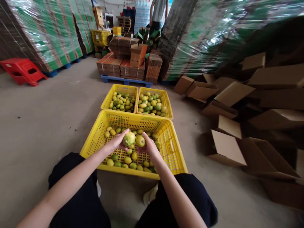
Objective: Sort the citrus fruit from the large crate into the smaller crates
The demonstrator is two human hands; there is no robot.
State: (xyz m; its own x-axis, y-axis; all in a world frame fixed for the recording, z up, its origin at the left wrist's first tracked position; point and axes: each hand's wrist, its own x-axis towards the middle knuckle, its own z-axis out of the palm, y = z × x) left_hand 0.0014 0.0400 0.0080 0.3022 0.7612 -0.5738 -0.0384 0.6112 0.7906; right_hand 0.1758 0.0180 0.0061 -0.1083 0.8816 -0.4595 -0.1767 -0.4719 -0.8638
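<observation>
My left hand (pixel 120 141) is closed around a yellow-green lemon (pixel 129 139), thumb on top. In my right hand (pixel 147 144) is a yellow lemon (pixel 140 141) with its round end facing me. Both hands are over the near yellow plastic crate (pixel 177 152), the two lemons side by side. Several yellow and green lemons (pixel 127 160) lie loose on the crate's perforated bottom, mostly along its near and far sides. Beyond it, a left crate (pixel 106 98) and a right crate (pixel 169 104) hold many more lemons. My forearms hide some of the fruit.
Flat-packed cartons (pixel 133 71) are stacked on a blue pallet (pixel 125 80) ahead. Open cardboard boxes (pixel 228 145) lie heaped at right. A red stool (pixel 25 70) stands at left beside wrapped green stacks (pixel 52 31). A person (pixel 158 12) stands at the back.
</observation>
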